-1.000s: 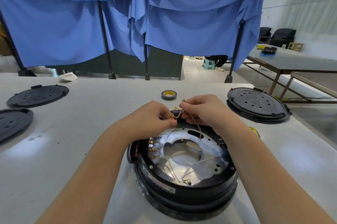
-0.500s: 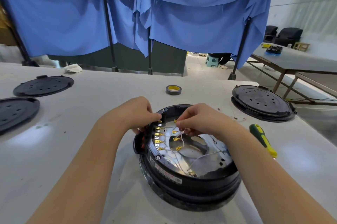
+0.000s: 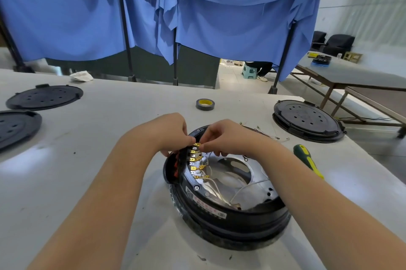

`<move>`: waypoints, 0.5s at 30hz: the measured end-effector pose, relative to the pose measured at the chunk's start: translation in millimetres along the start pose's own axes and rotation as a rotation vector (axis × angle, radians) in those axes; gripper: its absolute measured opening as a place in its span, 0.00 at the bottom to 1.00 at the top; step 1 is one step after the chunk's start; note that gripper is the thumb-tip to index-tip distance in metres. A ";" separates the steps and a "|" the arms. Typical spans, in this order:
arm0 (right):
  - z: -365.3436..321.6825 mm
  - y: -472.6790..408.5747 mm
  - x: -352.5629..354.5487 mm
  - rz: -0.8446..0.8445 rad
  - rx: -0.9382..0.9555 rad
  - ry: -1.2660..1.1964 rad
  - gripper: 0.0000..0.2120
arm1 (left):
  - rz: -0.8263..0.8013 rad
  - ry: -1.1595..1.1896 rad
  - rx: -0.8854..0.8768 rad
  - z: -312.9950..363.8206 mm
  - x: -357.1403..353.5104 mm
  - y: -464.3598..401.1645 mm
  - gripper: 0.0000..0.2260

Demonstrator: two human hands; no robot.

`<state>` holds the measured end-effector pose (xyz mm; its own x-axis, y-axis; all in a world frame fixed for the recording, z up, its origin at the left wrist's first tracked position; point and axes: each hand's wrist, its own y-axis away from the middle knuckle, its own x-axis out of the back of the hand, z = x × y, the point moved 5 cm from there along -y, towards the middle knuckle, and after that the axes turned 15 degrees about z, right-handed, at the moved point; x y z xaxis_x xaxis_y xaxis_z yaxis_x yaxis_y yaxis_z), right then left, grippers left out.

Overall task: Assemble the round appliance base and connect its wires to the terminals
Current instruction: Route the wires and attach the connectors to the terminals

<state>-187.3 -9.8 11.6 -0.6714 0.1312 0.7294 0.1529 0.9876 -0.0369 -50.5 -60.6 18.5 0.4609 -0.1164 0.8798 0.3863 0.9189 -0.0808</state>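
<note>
The round black appliance base [image 3: 228, 217] lies upside down on the white table, its silver inner plate [image 3: 239, 184] exposed. A row of brass terminals [image 3: 195, 161] runs along its left inner rim, with thin white wires [image 3: 216, 188] leading to them. My left hand [image 3: 169, 131] grips the base's far left rim, fingertips by the topmost terminal. My right hand [image 3: 222, 138] pinches a brass wire connector [image 3: 197, 144] at that topmost terminal. The two hands' fingertips almost touch.
A green-and-yellow screwdriver [image 3: 308, 161] lies right of the base. A roll of black tape [image 3: 205, 104] sits behind the hands. Black round covers lie at the far right [image 3: 307, 120] and far left [image 3: 44, 97], [image 3: 15, 127]. Loose wires [image 3: 270, 135] trail behind the base.
Both hands have come down from holding wires above the base's far rim to the terminal row; the right hand now pinches a connector at the top terminal.
</note>
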 end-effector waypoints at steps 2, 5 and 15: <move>2.5 1.0 -0.7 0.019 0.024 -0.030 0.03 | 0.001 0.001 -0.002 -0.1 -1.2 0.2 0.11; 4.3 0.8 0.1 0.048 0.057 -0.016 0.03 | -0.007 0.015 0.008 -1.2 -2.2 0.3 0.11; 8.8 3.2 -2.3 0.075 0.085 -0.003 0.02 | -0.020 -0.021 0.019 -2.9 -1.7 -3.6 0.12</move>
<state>-191.7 -6.1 3.8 -0.6624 0.2047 0.7207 0.1405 0.9788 -0.1489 -50.4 -64.8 16.0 0.4363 -0.1269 0.8908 0.3797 0.9235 -0.0544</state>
